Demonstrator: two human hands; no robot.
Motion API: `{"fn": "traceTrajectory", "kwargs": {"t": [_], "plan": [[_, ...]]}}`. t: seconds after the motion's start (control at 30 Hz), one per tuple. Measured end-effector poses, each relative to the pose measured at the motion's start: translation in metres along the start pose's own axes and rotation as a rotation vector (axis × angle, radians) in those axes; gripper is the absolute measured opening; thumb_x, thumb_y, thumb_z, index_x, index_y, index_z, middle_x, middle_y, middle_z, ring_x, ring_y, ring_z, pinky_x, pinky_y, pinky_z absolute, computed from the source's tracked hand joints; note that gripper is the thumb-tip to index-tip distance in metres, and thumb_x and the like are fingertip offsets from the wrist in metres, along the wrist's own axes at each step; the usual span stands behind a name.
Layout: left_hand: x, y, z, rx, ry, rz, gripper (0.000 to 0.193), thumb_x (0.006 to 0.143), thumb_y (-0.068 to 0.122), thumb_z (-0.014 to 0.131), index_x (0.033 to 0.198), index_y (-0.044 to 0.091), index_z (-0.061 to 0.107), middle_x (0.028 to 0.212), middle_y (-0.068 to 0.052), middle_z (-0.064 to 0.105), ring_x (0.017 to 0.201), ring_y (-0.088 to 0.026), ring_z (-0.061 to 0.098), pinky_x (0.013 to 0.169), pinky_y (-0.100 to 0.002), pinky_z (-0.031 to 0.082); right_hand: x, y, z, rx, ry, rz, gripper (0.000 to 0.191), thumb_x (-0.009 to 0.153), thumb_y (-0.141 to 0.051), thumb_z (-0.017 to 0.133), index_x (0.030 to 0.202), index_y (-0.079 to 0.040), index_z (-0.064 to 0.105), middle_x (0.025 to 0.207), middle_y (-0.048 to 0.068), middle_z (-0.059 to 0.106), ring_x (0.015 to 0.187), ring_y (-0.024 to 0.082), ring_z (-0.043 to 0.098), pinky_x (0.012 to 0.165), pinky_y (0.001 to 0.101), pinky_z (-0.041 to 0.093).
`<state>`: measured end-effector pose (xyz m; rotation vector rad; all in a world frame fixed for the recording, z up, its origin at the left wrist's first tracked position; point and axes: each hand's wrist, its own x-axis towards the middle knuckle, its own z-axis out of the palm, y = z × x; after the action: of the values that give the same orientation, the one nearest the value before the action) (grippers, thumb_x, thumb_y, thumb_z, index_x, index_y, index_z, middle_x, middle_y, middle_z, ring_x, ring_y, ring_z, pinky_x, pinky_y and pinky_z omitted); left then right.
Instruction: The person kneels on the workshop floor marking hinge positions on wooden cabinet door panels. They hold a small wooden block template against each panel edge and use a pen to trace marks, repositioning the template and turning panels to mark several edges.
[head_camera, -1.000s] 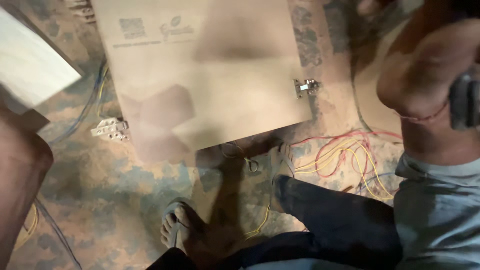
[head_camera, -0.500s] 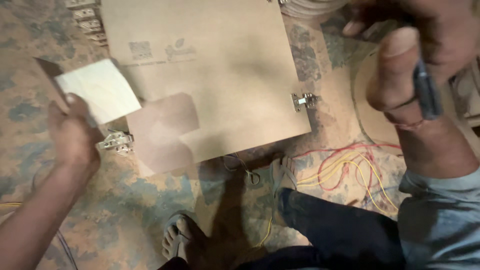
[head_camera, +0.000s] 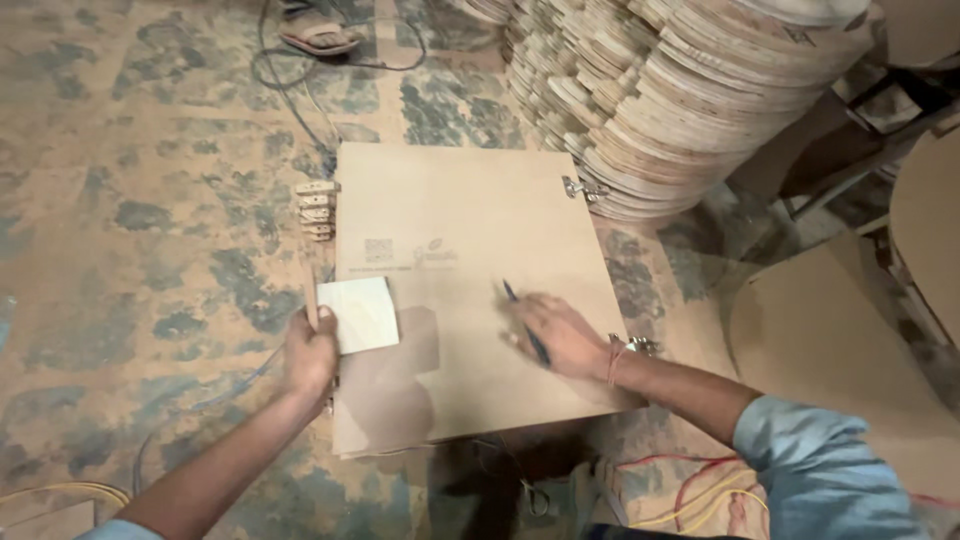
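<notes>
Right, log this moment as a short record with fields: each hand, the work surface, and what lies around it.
left hand: grips a small pale square card at the board's left edge
right hand: holds a dark pen, tip on the board
board: flat brown panel on the floor, metal hinges on its right edge
left of board: small stack of wooden blocks
behind: tall stack of round wooden discs
floor: cables, coloured wires
</notes>
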<state>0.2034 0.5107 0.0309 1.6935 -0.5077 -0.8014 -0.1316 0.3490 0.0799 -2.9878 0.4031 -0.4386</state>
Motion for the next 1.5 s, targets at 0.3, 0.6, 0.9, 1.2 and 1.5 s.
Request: {"fn": "traceTrajectory", "kwargs": {"t": [0.3,0.6,0.9,1.2,1.5], "plan": [[0.015,-0.015,0.008,0.087,-0.049,-0.016,0.043,0.104,0.030,0.051,0.135,-0.001,0.054,0.116,-0.020,0.071,0.104,-0.027,0.068,0.092,-0.041,0.050,-0.017,-0.014,0.044,0.048,-0.022,0.093,0.052,0.096,-0.025,0.065,0.140,0.000,0.053,0.137,0.024,0.058,0.133,0.042,0.049,0.109,0.0524,0.039],[0.030,-0.042,0.000,0.186,-0.074,-0.013,0.041,0.101,0.025,0.054,0.135,0.003,0.055,0.116,-0.021,0.072,0.107,-0.034,0.070,0.094,-0.044,0.052,-0.012,-0.007,0.058,0.042,-0.018,0.100,0.049,0.094,-0.025,0.065,0.137,-0.001,0.057,0.134,0.019,0.062,0.131,0.040,0.051,0.109,0.0512,0.040],[0.038,-0.051,-0.004,0.190,-0.101,-0.073,0.040,0.098,0.025,0.055,0.131,0.001,0.055,0.116,-0.025,0.072,0.112,-0.039,0.069,0.095,-0.045,0.051,-0.004,-0.010,0.062,0.044,-0.023,0.139,0.050,0.091,-0.024,0.067,0.136,-0.002,0.057,0.131,0.022,0.060,0.129,0.042,0.051,0.107,0.0518,0.041],[0.033,-0.044,-0.006,0.218,-0.111,-0.086,0.043,0.098,0.025,0.054,0.136,0.004,0.052,0.120,-0.024,0.070,0.116,-0.041,0.066,0.097,-0.047,0.050,0.005,-0.019,0.057,0.027,-0.028,0.147,0.050,0.093,-0.025,0.067,0.137,-0.003,0.057,0.132,0.025,0.060,0.128,0.043,0.051,0.107,0.0515,0.041],[0.021,-0.048,0.000,0.210,-0.150,-0.098,0.044,0.100,0.021,0.055,0.140,0.004,0.051,0.121,-0.021,0.070,0.113,-0.035,0.067,0.097,-0.045,0.049,0.009,-0.026,0.033,0.036,-0.013,0.073,0.051,0.096,-0.025,0.065,0.140,0.001,0.054,0.138,0.023,0.057,0.133,0.042,0.049,0.110,0.0534,0.039]]}}
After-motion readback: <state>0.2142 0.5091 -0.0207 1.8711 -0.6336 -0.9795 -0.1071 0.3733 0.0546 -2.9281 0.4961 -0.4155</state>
